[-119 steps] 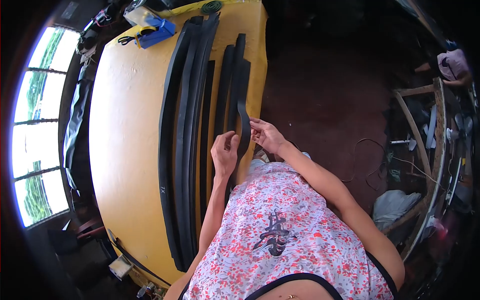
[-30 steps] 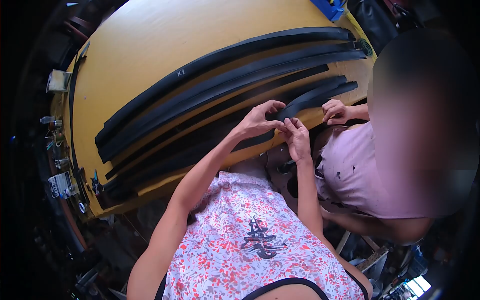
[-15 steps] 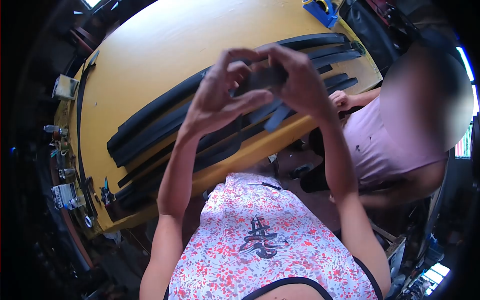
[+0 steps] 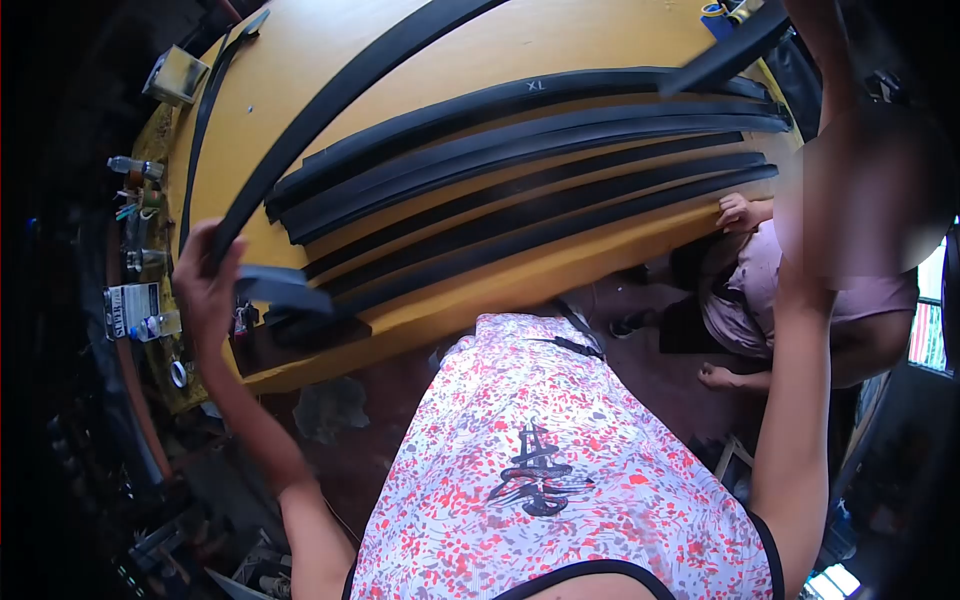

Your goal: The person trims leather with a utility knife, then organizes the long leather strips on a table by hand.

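Observation:
A long black rubber strip [image 4: 330, 100] is stretched in the air above the yellow table [image 4: 300, 40]. My left hand [image 4: 203, 292] grips its near end at the table's left corner, and a short tail sticks out to the right of my fist. My right arm is raised at the far right. My right hand [image 4: 812, 25] sits at the top edge, mostly cut off, and holds the strip's other end [image 4: 722, 52]. Several more black strips [image 4: 520, 160] lie side by side on the table, one marked XL [image 4: 536, 86].
Another person in a pink top [image 4: 750, 290] crouches at the table's right end, with one hand [image 4: 737, 210] on its edge. Small bottles, a box [image 4: 178, 72] and other clutter [image 4: 135, 310] line the left rim. A blue object [image 4: 716, 14] lies at the far right corner.
My hands were close together in front of me, holding the strip. They have spread wide apart, left hand down to the table's left corner and right hand up high, pulling the strip out long.

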